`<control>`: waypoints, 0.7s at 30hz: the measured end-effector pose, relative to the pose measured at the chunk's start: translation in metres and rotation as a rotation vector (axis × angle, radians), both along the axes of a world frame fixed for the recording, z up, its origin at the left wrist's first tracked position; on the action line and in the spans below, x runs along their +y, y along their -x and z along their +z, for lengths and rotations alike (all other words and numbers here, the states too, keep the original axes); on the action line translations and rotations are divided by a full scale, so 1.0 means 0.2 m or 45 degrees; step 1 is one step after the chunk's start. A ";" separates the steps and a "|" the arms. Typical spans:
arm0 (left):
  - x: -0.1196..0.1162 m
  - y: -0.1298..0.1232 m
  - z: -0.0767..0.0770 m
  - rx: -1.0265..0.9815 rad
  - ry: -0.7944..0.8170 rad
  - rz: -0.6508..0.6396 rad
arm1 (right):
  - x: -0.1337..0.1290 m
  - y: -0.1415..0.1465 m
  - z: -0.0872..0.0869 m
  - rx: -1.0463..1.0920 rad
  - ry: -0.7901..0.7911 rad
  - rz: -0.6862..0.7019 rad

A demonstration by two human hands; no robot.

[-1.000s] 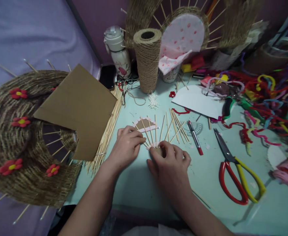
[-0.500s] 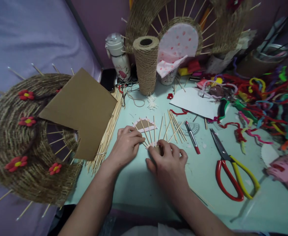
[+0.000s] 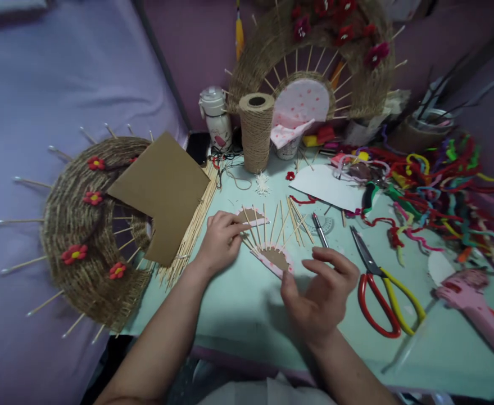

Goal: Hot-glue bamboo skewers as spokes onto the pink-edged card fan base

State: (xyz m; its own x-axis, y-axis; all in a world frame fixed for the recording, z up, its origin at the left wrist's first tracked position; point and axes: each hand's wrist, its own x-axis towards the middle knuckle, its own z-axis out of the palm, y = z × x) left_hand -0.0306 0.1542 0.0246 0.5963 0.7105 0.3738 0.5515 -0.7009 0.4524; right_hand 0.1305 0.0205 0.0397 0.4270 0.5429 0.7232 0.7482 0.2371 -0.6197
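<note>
A small half-round cardboard piece with a pink edge lies on the table, and thin sticks fan out from its curved side. My left hand rests at the left end of the fan, fingers closed at the outermost sticks; what they pinch is too small to make out. My right hand is raised just right of the piece, fingers apart, holding nothing. Behind the fan lies a second half-round piece, partly under the sticks. Loose sticks lie to the right.
Red and yellow scissors, a pen and a pink glue gun lie right. Left are cardboard, a stick bundle and a woven fan. A twine spool and bottle stand behind.
My right hand has let go of the cardboard piece, moved right and opened, uncovering the piece. My left hand stays at the sticks. The camera view has shifted.
</note>
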 end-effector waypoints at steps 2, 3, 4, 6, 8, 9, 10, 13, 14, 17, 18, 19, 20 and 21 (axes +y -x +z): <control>0.01 0.00 -0.01 -0.154 -0.059 0.069 | -0.01 -0.01 0.00 0.159 -0.094 0.034; 0.02 0.00 -0.01 -0.219 -0.080 0.099 | -0.02 -0.01 0.00 0.238 -0.104 0.087; 0.02 0.01 0.00 -0.271 -0.090 0.135 | -0.03 -0.01 -0.01 0.305 -0.083 0.165; 0.03 0.01 0.01 -0.348 -0.057 0.236 | -0.06 -0.01 -0.01 0.410 0.013 0.322; 0.00 0.02 0.04 -0.433 0.043 0.373 | -0.11 -0.03 -0.02 0.475 0.166 0.396; -0.02 0.02 0.06 -0.492 0.112 0.433 | -0.13 -0.05 -0.02 0.484 0.258 0.401; -0.06 0.03 0.08 -0.570 0.192 0.480 | -0.15 -0.07 -0.02 0.476 0.351 0.394; -0.21 0.03 0.10 -0.876 0.542 0.548 | -0.18 -0.15 -0.07 0.387 0.620 0.334; -0.27 0.02 0.10 -0.974 0.710 0.556 | -0.18 -0.17 -0.09 0.335 0.691 0.309; -0.44 -0.02 0.08 -1.202 1.259 0.610 | -0.15 -0.21 -0.15 0.081 0.798 0.269; -0.48 -0.04 0.07 -1.265 1.404 0.632 | -0.14 -0.20 -0.16 -0.007 0.816 0.272; -0.51 -0.05 0.07 -1.328 1.506 0.656 | -0.13 -0.20 -0.16 -0.085 0.837 0.279; -0.53 -0.07 0.07 -1.385 1.573 0.677 | -0.11 -0.19 -0.17 -0.148 0.862 0.283; -0.55 -0.09 0.07 -1.436 1.608 0.695 | -0.10 -0.17 -0.17 -0.196 0.885 0.281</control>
